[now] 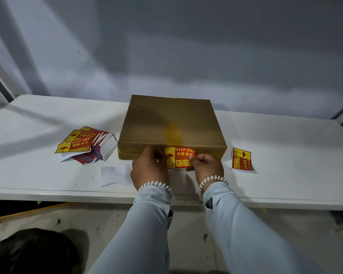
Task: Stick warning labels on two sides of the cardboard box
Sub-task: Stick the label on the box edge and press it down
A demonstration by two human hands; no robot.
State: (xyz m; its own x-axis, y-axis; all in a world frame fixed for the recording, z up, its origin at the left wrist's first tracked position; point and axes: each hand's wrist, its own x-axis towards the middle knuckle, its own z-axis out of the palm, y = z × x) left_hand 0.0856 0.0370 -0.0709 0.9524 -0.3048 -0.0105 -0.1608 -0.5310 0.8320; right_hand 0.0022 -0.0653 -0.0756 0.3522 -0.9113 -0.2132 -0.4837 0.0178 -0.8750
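Note:
A flat brown cardboard box (166, 123) lies on the white table (285, 147). A red and yellow "KEEP DRY" warning label (179, 157) is held against the box's near side wall. My left hand (150, 169) pinches the label's left edge. My right hand (207, 165) pinches its right edge with thumb and finger. The label's lower part hangs below the box's bottom edge, and its upper edge sits near the box's top rim. Both wrists wear bead bracelets.
A loose pile of the same labels (81, 144) lies left of the box. One single label (242, 159) lies right of the box. White backing paper (115, 175) rests near the table's front edge. A grey wall stands behind.

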